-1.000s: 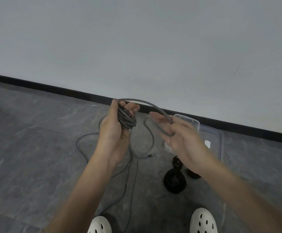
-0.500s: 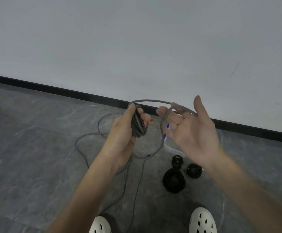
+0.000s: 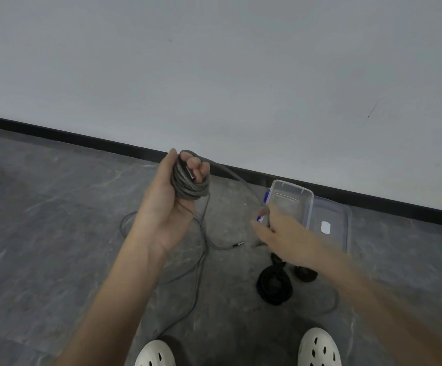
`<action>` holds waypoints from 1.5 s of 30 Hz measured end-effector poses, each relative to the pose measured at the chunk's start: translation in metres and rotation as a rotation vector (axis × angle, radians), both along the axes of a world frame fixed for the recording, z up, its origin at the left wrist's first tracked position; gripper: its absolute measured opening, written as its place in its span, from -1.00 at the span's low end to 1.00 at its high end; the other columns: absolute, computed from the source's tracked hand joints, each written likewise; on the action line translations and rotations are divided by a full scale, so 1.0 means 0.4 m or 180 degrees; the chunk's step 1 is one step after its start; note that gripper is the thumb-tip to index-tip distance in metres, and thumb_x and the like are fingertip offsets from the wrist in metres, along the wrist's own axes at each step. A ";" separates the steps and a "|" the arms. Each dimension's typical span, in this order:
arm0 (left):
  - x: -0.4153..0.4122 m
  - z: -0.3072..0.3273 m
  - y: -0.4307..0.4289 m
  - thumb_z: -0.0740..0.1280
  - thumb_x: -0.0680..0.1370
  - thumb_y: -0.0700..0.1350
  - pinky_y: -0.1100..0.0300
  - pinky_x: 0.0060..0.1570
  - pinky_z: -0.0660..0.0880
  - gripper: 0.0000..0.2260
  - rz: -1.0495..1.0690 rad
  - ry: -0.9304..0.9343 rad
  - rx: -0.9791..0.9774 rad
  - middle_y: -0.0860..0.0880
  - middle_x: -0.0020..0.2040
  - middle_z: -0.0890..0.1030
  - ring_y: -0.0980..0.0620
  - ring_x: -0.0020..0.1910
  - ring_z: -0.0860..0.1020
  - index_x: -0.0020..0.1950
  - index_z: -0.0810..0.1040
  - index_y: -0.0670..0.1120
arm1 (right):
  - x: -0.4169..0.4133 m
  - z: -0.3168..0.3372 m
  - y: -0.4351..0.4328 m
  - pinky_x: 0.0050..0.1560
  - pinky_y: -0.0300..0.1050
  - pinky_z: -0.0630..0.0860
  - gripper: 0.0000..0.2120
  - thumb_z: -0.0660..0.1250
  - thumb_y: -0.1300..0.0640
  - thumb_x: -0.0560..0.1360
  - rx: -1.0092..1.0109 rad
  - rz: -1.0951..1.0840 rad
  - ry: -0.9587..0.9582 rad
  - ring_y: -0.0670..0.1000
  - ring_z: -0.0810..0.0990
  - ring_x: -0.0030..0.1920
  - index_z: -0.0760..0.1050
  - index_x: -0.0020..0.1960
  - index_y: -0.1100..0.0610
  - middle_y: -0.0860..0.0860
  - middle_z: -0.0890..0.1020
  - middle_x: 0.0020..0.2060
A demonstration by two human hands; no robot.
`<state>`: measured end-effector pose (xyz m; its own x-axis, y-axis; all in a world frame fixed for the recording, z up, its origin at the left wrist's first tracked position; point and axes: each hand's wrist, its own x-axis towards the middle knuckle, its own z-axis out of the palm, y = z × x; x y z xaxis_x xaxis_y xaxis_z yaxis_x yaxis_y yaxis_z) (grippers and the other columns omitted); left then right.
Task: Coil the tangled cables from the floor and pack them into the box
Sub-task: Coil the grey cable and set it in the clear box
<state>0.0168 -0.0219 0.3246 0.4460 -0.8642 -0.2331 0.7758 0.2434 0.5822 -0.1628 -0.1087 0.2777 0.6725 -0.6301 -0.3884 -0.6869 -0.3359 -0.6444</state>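
- Progress looks partway: your left hand (image 3: 169, 207) grips the gray braided cable (image 3: 191, 187), wound into a tight bundle with 1 metal plug tucked under your fingers.
- Much of that cable lies loose on the floor (image 3: 56, 233), its other plug (image 3: 238, 244) lying near the box, so the winding is not yet finished.
- Your right hand (image 3: 280, 231) is blurred where the strand from the bundle reaches it; you cannot tell whether it pinches the strand or hangs relaxed.
- 3 black cable coils (image 3: 274, 286) lie beside your right forearm, wound but not packed.
- The clear plastic box (image 3: 309, 207) stands uncovered near the wall, nothing visible inside, on its lid (image 3: 338, 233).
- Count: 1 gray cable, 3 black coils, 1 box, 1 lid.
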 end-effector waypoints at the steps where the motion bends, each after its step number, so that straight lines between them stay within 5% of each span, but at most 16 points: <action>1: 0.001 0.003 0.002 0.12 0.68 -0.04 0.38 -0.25 0.54 -0.70 0.0014 0.0048 -0.0073 0.05 -0.37 0.55 0.11 -0.28 0.63 -0.19 0.48 -0.10 | -0.001 -0.001 0.003 -0.04 0.00 0.54 -0.68 0.09 -0.05 0.64 -0.0055 0.0186 0.0231 0.05 0.60 -0.12 0.27 0.23 0.17 0.04 0.59 -0.10; 6: 0.011 -0.006 0.002 0.10 0.69 -0.01 0.36 -0.09 0.54 -0.71 0.0482 -0.0416 -0.0150 0.05 -0.28 0.61 0.09 -0.09 0.67 -0.11 0.49 -0.08 | 0.011 0.003 0.067 0.01 -0.04 0.44 -0.72 0.04 0.09 0.65 -0.0317 0.1314 0.1183 0.14 0.54 0.03 0.26 0.30 0.17 0.17 0.54 0.06; 12: 0.007 -0.041 -0.001 0.14 0.67 0.02 0.22 0.09 0.51 -0.66 0.0885 -0.2400 0.0507 0.07 -0.18 0.69 0.07 -0.02 0.64 -0.17 0.63 0.06 | -0.001 0.054 0.119 -0.24 -0.16 0.32 -0.79 0.03 0.07 0.65 -0.0788 0.1744 0.0663 -0.05 0.38 -0.34 0.35 0.15 0.16 0.03 0.48 -0.23; 14: 0.000 -0.049 -0.001 0.18 0.66 0.05 0.31 -0.04 0.48 -0.66 0.0880 -0.3095 0.0857 0.12 -0.18 0.67 0.15 -0.11 0.60 -0.19 0.66 0.06 | -0.009 0.069 0.123 -0.33 -0.19 0.32 -0.78 0.04 0.03 0.64 -0.0993 0.1798 0.0313 -0.03 0.44 -0.37 0.38 0.00 0.13 0.01 0.50 -0.29; 17: -0.007 -0.057 -0.001 0.24 0.63 0.02 0.28 -0.19 0.44 -0.75 0.0546 -0.4133 0.1071 0.23 -0.26 0.58 0.29 -0.24 0.52 -0.06 0.61 -0.10 | -0.018 0.078 0.125 -0.31 -0.17 0.42 -0.77 0.07 0.00 0.62 -0.1285 0.1845 -0.0027 -0.01 0.49 -0.37 0.35 -0.14 0.09 0.00 0.50 -0.35; 19: -0.008 -0.060 0.000 0.26 0.60 0.05 0.20 -0.11 0.45 -0.76 0.0247 -0.4755 0.1348 0.14 -0.17 0.61 0.19 -0.15 0.57 -0.01 0.56 -0.12 | -0.027 0.083 0.114 -0.23 -0.15 0.47 -0.79 0.10 -0.02 0.59 -0.1508 0.1754 -0.0184 -0.02 0.52 -0.32 0.40 -0.11 0.07 -0.02 0.54 -0.32; 24: -0.011 -0.073 -0.002 0.27 0.59 0.05 0.34 -0.23 0.34 -0.76 -0.1019 -0.5386 0.1681 0.01 -0.19 0.60 0.05 -0.16 0.56 -0.07 0.55 -0.11 | -0.050 0.095 0.076 -0.22 -0.23 0.35 -0.83 0.15 0.04 0.61 -0.1488 0.1395 -0.0630 -0.12 0.41 -0.26 0.34 -0.16 -0.01 -0.13 0.45 -0.31; 28: -0.019 -0.083 0.009 0.23 0.60 0.10 0.47 -0.35 0.34 -0.67 -0.1548 -0.5397 0.1617 0.16 -0.45 0.49 0.30 -0.41 0.47 -0.29 0.44 -0.04 | -0.062 0.102 0.056 0.00 -0.21 0.35 -0.85 0.14 0.12 0.64 -0.1627 0.1240 -0.0730 -0.09 0.40 -0.08 0.47 0.04 0.10 -0.06 0.50 -0.12; 31: -0.035 -0.073 0.015 0.13 0.58 0.21 0.41 -0.40 0.33 -0.57 -0.1766 -0.5085 0.1386 0.27 -0.50 0.47 0.30 -0.48 0.44 -0.37 0.40 -0.01 | -0.069 0.112 0.035 -0.04 -0.05 0.44 -0.88 0.25 0.26 0.58 -0.1999 0.1088 -0.0738 0.06 0.47 -0.09 0.54 0.07 0.19 0.05 0.56 -0.13; 34: -0.058 -0.063 0.021 -0.08 0.46 0.47 0.31 -0.26 0.40 -0.34 -0.2298 -0.4696 0.1356 0.19 -0.41 0.55 0.25 -0.40 0.46 -0.25 0.61 0.04 | -0.073 0.113 0.014 -0.10 0.05 0.46 -0.86 0.30 0.35 0.53 -0.2245 0.0957 -0.0758 0.12 0.46 -0.16 0.57 0.04 0.22 0.10 0.56 -0.18; 36: -0.066 -0.062 0.022 -0.12 0.46 0.49 0.18 -0.04 0.48 -0.19 -0.2542 -0.4401 0.1237 -0.04 -0.18 0.67 0.11 -0.22 0.58 -0.03 0.60 -0.16 | -0.075 0.111 0.003 -0.08 0.03 0.44 -0.85 0.27 0.33 0.55 -0.2244 0.0889 -0.0817 0.11 0.44 -0.15 0.56 0.05 0.19 0.08 0.55 -0.17; 39: -0.076 -0.044 0.023 0.04 0.56 0.33 0.06 -0.13 0.44 -0.36 -0.2756 -0.4241 0.0703 -0.36 -0.11 0.56 -0.14 -0.22 0.52 -0.05 0.61 -0.21 | -0.079 0.109 -0.011 -0.06 -0.07 0.38 -0.87 0.23 0.25 0.58 -0.1973 0.0790 -0.0971 0.05 0.44 -0.12 0.55 0.04 0.15 0.01 0.54 -0.18; 45: -0.085 -0.039 0.013 0.20 0.63 0.04 0.25 -0.32 0.30 -0.59 -0.2358 -0.4071 0.0532 -0.32 -0.30 0.49 -0.03 -0.36 0.38 -0.14 0.62 -0.27 | -0.082 0.136 -0.009 0.03 0.02 0.50 -0.80 0.22 -0.11 0.50 -0.0276 0.0139 -0.1725 -0.02 0.58 -0.04 0.53 0.00 -0.05 -0.11 0.61 -0.10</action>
<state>-0.0174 -0.0167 0.3090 -0.0983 -0.9839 -0.1490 -0.3559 -0.1051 0.9286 -0.1957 -0.1122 0.3320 0.7880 -0.6113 0.0730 -0.2486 -0.4244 -0.8707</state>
